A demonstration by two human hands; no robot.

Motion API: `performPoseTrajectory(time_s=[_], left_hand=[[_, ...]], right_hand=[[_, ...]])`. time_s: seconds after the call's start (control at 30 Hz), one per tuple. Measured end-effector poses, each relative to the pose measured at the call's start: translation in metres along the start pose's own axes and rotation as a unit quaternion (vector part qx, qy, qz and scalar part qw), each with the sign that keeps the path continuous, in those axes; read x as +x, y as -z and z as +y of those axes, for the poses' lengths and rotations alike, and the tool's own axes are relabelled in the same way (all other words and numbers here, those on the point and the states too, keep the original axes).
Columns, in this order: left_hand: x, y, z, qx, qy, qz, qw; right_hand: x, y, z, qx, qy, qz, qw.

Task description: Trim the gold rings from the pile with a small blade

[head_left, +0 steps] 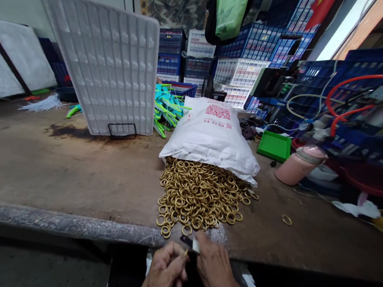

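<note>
At the table's front edge, my left hand (165, 271) is closed, thumb and fingertips pinching a ring (185, 253) of which only a small gold-coloured edge shows. Close on its right, my right hand (212, 266) is wrapped around a small tool (187, 242) with a flat dark end and a white part by the fingers. The tool's exact kind is unclear. Just beyond both hands lies a heap of gold-coloured rings (201, 195), spilling from the mouth of a white woven sack (204, 131) with red print. One loose ring (286, 220) rests apart on the right.
A ribbed translucent plastic tray (105, 68) leans upright on a wire stand at left. Behind the sack are green and turquoise plastic pieces (168, 106). To the right stand a green tray (274, 146) and a pink bottle (298, 166). Stacked crates (241, 72) fill the back.
</note>
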State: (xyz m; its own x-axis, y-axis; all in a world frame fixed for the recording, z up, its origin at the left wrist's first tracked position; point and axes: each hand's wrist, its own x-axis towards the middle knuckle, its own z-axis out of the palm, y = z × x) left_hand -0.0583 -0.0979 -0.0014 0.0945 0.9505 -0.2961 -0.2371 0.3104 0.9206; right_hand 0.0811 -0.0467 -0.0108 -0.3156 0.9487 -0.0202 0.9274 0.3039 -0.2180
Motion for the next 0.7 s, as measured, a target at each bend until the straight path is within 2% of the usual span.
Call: performPoseTrajectory(time_s=[0.07, 0.13, 0.27, 0.4, 0.57, 0.7], left_hand=[[-0.004, 0.0, -0.007, -0.018, 0.009, -0.038, 0.999], [-0.006, -0.001, -0.017, -0.044, 0.025, -0.081, 0.995], [-0.004, -0.001, -0.036, -0.123, 0.073, -0.129, 0.981], [-0.002, -0.001, -0.043, -0.193, 0.088, -0.129, 0.969], [0.001, -0.001, -0.051, -0.252, 0.087, -0.085, 0.96], [0.008, -0.003, -0.061, -0.295, 0.104, -0.091, 0.946]], right_hand=[[0.005, 0.0, 0.014, -0.014, -0.029, 0.02, 0.999], [0.007, 0.0, 0.025, -0.002, -0.023, 0.028, 0.999], [0.006, 0.0, 0.024, 0.063, 0.018, 0.037, 0.997], [0.006, -0.004, 0.01, 0.119, 0.044, 0.055, 0.99], [0.014, -0.006, 0.004, 0.123, 0.015, 0.052, 0.991], [0.019, -0.004, -0.003, 0.103, 0.003, 0.039, 0.994]])
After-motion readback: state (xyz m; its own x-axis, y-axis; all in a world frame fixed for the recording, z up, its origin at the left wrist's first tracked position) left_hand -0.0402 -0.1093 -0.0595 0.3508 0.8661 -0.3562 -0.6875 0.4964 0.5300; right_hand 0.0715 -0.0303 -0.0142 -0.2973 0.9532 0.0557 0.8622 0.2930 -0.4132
